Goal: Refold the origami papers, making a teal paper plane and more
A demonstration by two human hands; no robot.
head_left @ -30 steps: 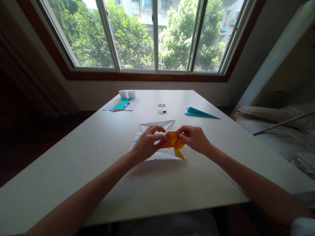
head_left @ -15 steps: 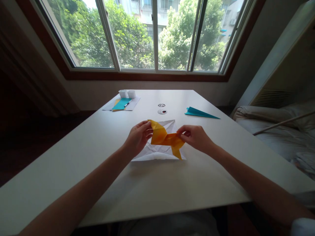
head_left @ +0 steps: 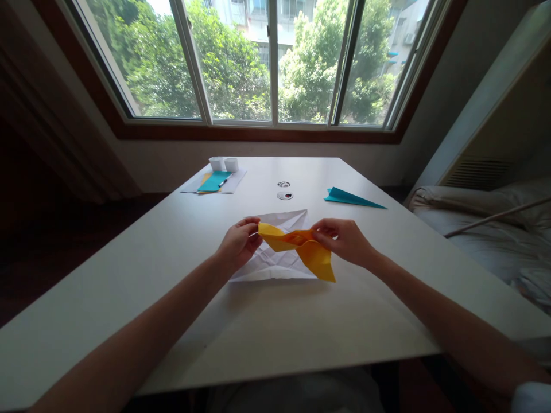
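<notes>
A folded yellow paper (head_left: 316,259) is held up between my two hands, with flaps spreading at its left and lower right. My left hand (head_left: 239,243) pinches its left tip between thumb and fingers. At the other end, my right hand (head_left: 340,236) grips the upper right edge, fingers closed. Beneath it on the table lies a creased white sheet of paper (head_left: 275,269), partly covered by the yellow paper and my left hand.
A pointed teal folded paper (head_left: 350,198) rests at the right. At the back left are teal paper (head_left: 213,181), white sheets, a pen (head_left: 225,180) and two white cups (head_left: 231,165). Two round discs (head_left: 284,195) lie mid-table. A window is beyond the white table (head_left: 275,332).
The yellow paper has been tilted: its left flap has dropped and narrowed, while its lower right flap has widened and swung right. Both hands keep their hold.
</notes>
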